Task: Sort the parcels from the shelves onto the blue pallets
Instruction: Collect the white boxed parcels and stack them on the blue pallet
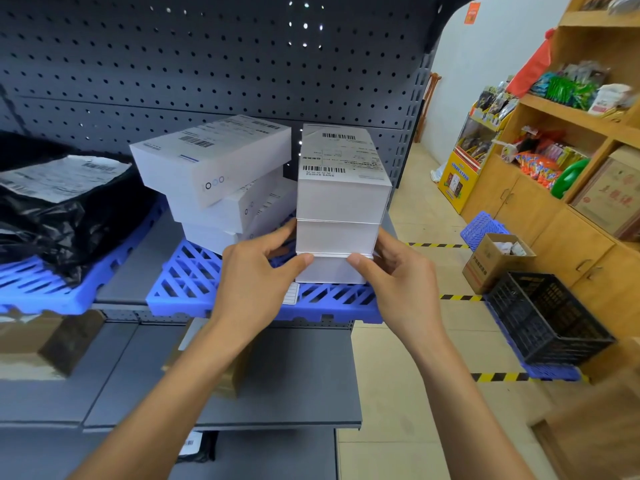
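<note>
Three white boxes stand stacked (pixel 341 202) on a blue pallet (pixel 194 285) on the grey shelf; the top one carries a barcode label. My left hand (pixel 258 271) and my right hand (pixel 394 268) grip the stack from either side, thumbs on the front where the lowest box (pixel 330 271) meets the middle one. A crooked pile of white labelled boxes (pixel 221 174) sits just left on the same pallet. A black plastic parcel (pixel 62 206) with a white label lies on a second blue pallet (pixel 38 282) at the left.
Brown cartons (pixel 38 344) rest on the shelf below. On the floor at right are a black crate (pixel 550 317) on a blue pallet, an open cardboard box (pixel 495 261) and yellow-black tape lines. Wooden shelves with goods (pixel 568 140) line the right wall.
</note>
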Action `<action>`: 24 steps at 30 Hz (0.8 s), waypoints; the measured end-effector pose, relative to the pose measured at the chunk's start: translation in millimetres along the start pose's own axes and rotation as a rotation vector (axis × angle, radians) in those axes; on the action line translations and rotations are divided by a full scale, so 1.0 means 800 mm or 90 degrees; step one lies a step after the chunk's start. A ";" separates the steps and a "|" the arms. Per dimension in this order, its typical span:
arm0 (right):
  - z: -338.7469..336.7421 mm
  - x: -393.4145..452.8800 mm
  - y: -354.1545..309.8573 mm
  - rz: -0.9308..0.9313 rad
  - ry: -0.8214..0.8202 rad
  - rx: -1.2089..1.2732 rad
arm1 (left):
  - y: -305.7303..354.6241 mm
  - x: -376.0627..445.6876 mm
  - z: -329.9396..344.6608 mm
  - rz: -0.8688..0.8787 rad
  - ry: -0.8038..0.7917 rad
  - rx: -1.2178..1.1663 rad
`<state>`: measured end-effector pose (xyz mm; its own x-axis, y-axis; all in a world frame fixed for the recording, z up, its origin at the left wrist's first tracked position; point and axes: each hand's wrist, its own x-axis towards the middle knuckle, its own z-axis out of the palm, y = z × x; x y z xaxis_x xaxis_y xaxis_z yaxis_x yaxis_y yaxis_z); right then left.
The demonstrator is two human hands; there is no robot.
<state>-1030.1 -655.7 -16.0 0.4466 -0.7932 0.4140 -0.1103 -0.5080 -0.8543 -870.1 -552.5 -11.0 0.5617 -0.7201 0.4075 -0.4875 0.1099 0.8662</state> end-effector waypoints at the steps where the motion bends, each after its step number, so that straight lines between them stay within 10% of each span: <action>1: 0.000 0.000 0.000 0.005 0.006 -0.002 | 0.000 0.000 0.000 0.000 0.004 0.002; 24: 0.003 0.005 0.015 0.044 0.084 0.001 | 0.007 0.011 0.011 -0.054 -0.003 -0.079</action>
<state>-1027.3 -664.5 -25.2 0.3171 -0.8635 0.3922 -0.1347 -0.4504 -0.8826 -873.5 -564.0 -5.1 0.5946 -0.7332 0.3298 -0.3519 0.1315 0.9268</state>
